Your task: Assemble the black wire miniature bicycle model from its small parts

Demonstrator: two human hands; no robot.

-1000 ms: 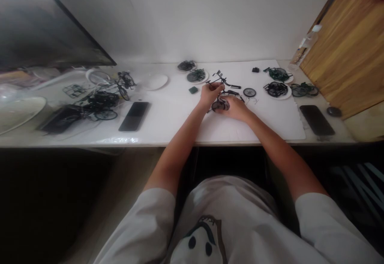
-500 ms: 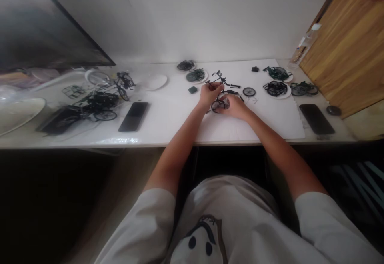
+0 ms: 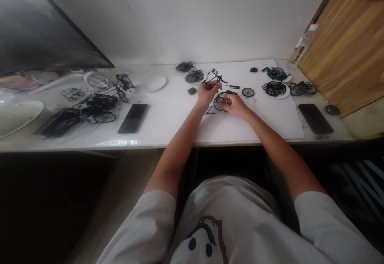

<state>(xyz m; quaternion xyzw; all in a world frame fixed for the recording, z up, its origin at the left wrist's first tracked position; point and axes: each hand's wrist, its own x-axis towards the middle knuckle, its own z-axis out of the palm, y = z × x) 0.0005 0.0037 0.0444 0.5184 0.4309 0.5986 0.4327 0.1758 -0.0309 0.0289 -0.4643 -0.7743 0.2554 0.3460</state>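
My left hand (image 3: 207,93) is closed on a dark miniature bicycle frame (image 3: 222,79), whose handlebar end rises above the fingers. Just below and to the right, my right hand (image 3: 237,105) pinches a small spoked wheel (image 3: 219,103) by its right side. The wheel is upright and apart from the frame in my left hand. A thin dark forked part (image 3: 210,111) lies on the white sheet below the wheel. Behind my right hand rests a black pump-like stick (image 3: 233,87). A second wheel (image 3: 248,92) lies flat to the right, near a pale thin part (image 3: 252,100).
White plates of dark bicycle parts stand at the back (image 3: 195,76) and right (image 3: 275,89). Assembled miniature bicycles (image 3: 100,104) crowd the left side. A phone (image 3: 133,118) lies left, another phone (image 3: 315,119) right. A bottle (image 3: 303,46) leans by the wooden board (image 3: 345,48).
My right hand has drawn the wheel slightly up and right, away from my left hand. The forked part below it shows more fully now. My left hand still holds the frame.
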